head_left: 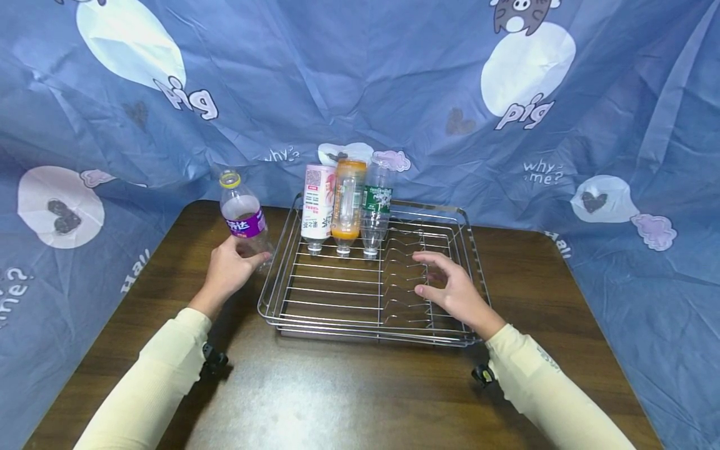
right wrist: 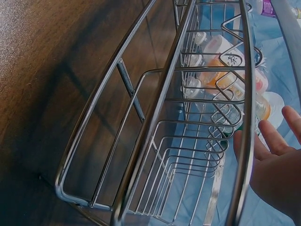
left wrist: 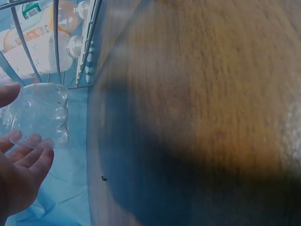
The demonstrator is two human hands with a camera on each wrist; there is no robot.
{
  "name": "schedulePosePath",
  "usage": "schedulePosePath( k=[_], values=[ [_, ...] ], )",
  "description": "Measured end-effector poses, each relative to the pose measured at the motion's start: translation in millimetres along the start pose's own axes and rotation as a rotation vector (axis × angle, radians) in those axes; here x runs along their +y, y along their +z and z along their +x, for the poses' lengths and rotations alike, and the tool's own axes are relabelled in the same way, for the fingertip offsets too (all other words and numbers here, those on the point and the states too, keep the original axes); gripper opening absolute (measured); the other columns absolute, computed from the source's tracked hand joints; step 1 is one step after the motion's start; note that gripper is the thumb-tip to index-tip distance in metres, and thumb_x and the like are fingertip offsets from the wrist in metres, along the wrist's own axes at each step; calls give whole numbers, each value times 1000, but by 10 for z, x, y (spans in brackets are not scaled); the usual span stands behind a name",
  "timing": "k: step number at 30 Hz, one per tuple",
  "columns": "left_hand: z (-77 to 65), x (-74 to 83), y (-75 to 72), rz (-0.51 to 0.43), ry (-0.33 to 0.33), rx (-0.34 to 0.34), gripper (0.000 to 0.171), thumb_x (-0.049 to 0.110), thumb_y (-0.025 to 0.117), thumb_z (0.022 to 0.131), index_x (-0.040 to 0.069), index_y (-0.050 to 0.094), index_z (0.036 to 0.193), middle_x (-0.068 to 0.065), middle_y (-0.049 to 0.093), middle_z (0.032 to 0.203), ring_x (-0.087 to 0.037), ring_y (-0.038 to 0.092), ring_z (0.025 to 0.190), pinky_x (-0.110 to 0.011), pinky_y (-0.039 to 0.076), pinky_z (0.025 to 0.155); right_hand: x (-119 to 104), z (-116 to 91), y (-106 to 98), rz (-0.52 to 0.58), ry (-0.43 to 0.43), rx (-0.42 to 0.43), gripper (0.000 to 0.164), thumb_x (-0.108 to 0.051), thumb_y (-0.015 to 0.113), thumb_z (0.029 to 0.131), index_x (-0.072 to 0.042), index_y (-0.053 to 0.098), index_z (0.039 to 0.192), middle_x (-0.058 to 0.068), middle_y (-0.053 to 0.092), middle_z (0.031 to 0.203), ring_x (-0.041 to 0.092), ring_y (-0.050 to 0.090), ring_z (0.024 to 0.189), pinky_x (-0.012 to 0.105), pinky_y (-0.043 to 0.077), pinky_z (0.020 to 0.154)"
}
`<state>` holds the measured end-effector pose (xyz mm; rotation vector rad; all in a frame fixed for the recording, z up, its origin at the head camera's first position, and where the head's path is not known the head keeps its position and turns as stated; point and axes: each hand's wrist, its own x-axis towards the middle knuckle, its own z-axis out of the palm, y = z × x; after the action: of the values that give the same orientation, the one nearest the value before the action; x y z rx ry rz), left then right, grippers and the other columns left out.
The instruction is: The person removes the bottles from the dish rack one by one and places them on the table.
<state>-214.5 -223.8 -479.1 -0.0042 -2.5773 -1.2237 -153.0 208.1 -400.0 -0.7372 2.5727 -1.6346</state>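
My left hand [head_left: 227, 269] grips the lower part of a clear plastic bottle [head_left: 247, 226] with a purple label and a yellow band at its neck. The bottle leans slightly, neck up, just left of the wire dish rack [head_left: 337, 327]. In the left wrist view, its ridged base [left wrist: 40, 113] shows between thumb and fingers. Over the rack's right side, my right hand [head_left: 455, 290] holds nothing, thumb and fingers spread apart. Three bottles stand neck down at the rack's back: a pink-and-white one [head_left: 316, 203], an orange one [head_left: 345, 206] and a clear green-labelled one [head_left: 375, 209].
The metal rack has raised rims and a row of wavy wire dividers [head_left: 402, 275] on its right half. It stands on a brown wooden table [head_left: 315, 387]. A blue printed cloth [head_left: 360, 81] hangs behind and at both sides.
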Motion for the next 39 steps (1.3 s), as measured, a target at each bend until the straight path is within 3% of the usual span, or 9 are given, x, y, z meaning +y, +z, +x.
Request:
schedulePosePath(
  k=[9,15,19,24,34,39],
  values=[
    [-7,-66,14,21,-1,-19,42,23,82,83,-3,64,111,-23,72,100,-40,68,92,-53,53,82,22,-5,-2,-9,3,-4,56,10,73,83,15,50,134,31,50,140,44,49,128,63,43,104],
    [-20,-85,44,27,-5,-33,40,24,82,83,-1,64,110,-21,73,99,-38,68,91,-51,52,82,277,22,7,5,-4,16,59,11,74,82,12,50,137,30,50,142,45,47,130,65,41,105],
    [-27,-98,62,31,-10,-36,39,23,82,83,0,64,108,-20,73,97,-37,68,90,-50,52,81,393,31,-3,11,-2,26,58,9,75,83,6,53,137,22,52,143,40,48,131,63,41,106],
    [-38,-108,87,23,-13,-46,38,22,81,84,0,65,109,-20,73,98,-38,68,91,-51,51,82,404,24,-20,22,11,16,57,2,77,85,1,56,137,15,54,143,31,48,133,61,40,108],
    [-30,-141,124,24,-16,-52,39,21,81,84,0,64,112,-21,73,100,-38,68,93,-53,52,84,394,17,-15,15,18,18,58,7,75,84,4,54,138,18,52,144,34,47,134,61,41,107],
    [-27,-145,116,23,-21,-56,39,22,81,84,0,64,112,-21,73,99,-38,68,90,-53,52,82,256,14,-7,-5,32,10,57,11,73,84,10,52,137,24,51,144,38,47,133,60,41,107]
  ],
)
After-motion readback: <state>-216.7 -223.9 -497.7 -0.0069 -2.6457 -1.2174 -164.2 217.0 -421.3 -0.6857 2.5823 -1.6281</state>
